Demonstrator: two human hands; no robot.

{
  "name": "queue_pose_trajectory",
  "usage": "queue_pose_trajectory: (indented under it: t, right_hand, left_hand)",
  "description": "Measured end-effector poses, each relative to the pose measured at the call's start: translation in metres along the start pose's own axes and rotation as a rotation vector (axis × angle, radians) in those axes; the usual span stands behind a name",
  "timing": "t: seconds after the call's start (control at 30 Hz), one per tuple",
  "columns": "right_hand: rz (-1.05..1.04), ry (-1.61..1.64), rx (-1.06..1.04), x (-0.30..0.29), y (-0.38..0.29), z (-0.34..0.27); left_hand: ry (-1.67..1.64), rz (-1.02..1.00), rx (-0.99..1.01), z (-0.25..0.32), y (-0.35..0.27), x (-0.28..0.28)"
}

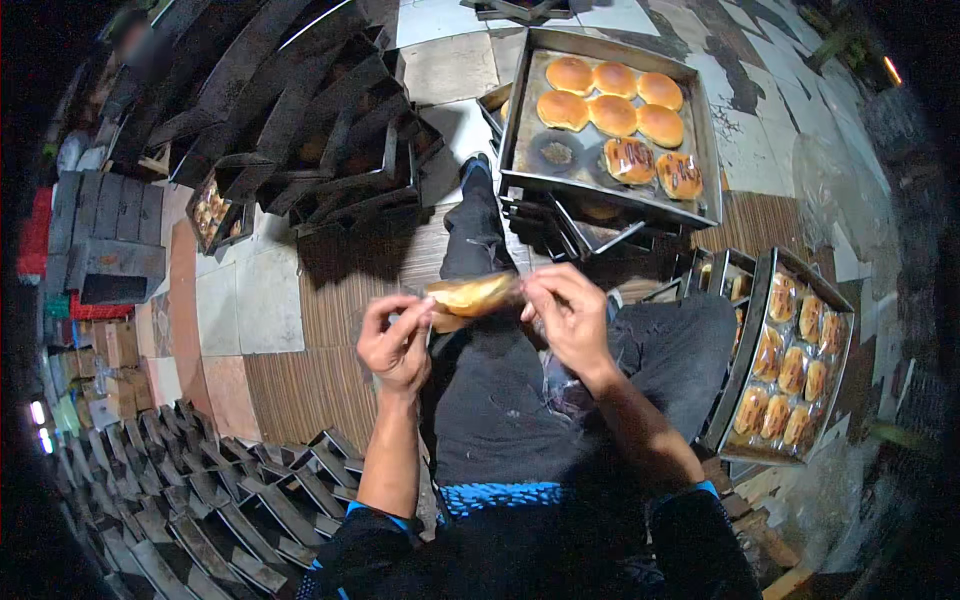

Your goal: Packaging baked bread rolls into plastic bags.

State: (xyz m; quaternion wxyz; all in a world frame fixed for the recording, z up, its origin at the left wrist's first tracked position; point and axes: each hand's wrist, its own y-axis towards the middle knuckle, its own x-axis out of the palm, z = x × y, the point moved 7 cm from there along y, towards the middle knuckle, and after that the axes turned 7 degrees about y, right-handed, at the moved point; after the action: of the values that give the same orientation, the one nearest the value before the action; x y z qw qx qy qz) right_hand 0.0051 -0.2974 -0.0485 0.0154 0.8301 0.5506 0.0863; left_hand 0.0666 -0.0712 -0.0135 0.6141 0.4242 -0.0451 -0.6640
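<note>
Above my lap, a golden bun point(471, 297), apparently in a clear plastic bag, is blurred by motion. My left hand point(395, 341) pinches its left end between thumb and fingertips. At the right end, the fingers of my right hand point(568, 315) pinch what looks like the bag's gathered end. Beyond my hands, a metal baking tray point(611, 196) sits on a stack of other trays. It holds several bare glossy buns point(613, 115), plus two wrapped buns with dark print point(655, 169) near its front right corner.
To my right stands a tilted metal tray of wrapped buns point(793, 371). Dark trays point(322, 142) pile up at the far left, beside a small tray of buns point(219, 212). Many empty metal pans point(225, 517) cover the lower left. Clear plastic point(832, 187) lies at the right.
</note>
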Motion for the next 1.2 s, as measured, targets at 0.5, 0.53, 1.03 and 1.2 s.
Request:
queue_pose_trajectory:
  t: [0.5,0.53,1.03,1.2]
  right_hand:
    - [0.332,-0.404,-0.217,0.009,0.020,0.012]
    - [0.352,-0.313,-0.085,0.005,-0.005,0.021]
    - [-0.474,-0.439,-0.073,0.065,0.007,-0.005]
    - [0.023,0.052,0.552,-0.020,0.088,0.054]
  left_hand:
    - [-0.364,-0.001,-0.732,-0.046,-0.017,0.020]
    - [-0.410,-0.056,-0.798,-0.046,-0.035,0.015]
    - [-0.417,-0.184,-0.841,-0.051,-0.001,0.009]
    - [-0.500,-0.130,-0.717,-0.019,0.005,0.037]
